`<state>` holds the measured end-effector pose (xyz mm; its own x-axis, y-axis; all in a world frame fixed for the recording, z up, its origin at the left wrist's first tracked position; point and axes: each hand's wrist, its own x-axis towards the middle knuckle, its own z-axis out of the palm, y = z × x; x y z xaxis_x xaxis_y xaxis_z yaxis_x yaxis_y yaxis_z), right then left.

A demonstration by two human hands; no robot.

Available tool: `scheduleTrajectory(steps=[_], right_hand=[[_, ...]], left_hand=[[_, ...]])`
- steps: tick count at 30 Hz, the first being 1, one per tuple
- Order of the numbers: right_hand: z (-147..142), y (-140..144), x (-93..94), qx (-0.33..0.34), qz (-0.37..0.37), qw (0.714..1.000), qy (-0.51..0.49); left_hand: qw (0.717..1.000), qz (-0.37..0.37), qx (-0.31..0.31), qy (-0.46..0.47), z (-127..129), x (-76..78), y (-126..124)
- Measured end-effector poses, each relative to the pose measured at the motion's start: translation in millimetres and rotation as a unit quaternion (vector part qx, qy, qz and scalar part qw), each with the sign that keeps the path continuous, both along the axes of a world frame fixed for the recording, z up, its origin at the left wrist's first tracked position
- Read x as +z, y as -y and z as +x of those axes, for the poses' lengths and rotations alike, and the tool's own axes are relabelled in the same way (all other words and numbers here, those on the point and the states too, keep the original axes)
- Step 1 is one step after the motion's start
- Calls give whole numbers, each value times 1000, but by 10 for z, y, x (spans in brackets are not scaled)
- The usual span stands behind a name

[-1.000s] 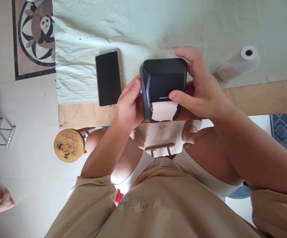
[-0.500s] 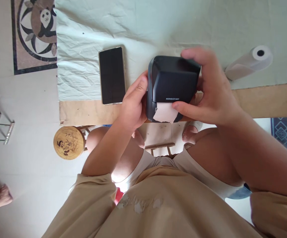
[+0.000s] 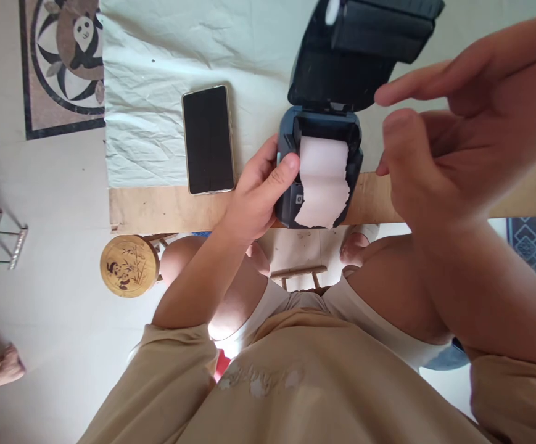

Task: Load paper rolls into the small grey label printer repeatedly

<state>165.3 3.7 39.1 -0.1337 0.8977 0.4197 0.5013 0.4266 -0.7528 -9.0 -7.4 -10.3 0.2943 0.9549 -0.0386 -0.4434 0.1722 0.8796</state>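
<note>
A black label printer [image 3: 288,203] is gripped along its left side by my left hand [image 3: 258,191], the thumb over its near-left edge. Its lid [image 3: 327,74] stands raised at the far side, showing the inside. Within the compartment sits a roll of white paper [image 3: 324,160], its torn end hanging over the front. My right hand [image 3: 457,123] is off the printer to the right, fingers apart and holding nothing, with the index fingertip close to the lid's right edge. The white paper roll seen earlier on the right does not show; my right hand covers that area.
A phone [image 3: 208,140] lies screen up on the pale green cloth [image 3: 147,49], left of the printer. The table's bare wooden edge [image 3: 166,209] faces me. A round wooden stool [image 3: 129,266] stands at the lower left. Another person's foot [image 3: 6,367] shows at the far left.
The printer's lid has swung up and away, uncovering the paper roll inside. My right hand has let go of the printer and moved right. My left hand still holds it.
</note>
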Motion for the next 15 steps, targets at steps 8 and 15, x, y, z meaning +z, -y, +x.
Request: scheduleTrajectory(steps=[8, 15], right_hand=[[48, 4, -78, 38, 50, 939, 339], [98, 39, 85, 90, -45, 967, 235]], left_hand=[[993, 47, -31, -105, -43, 0, 4], [998, -12, 11, -64, 2, 47, 46]])
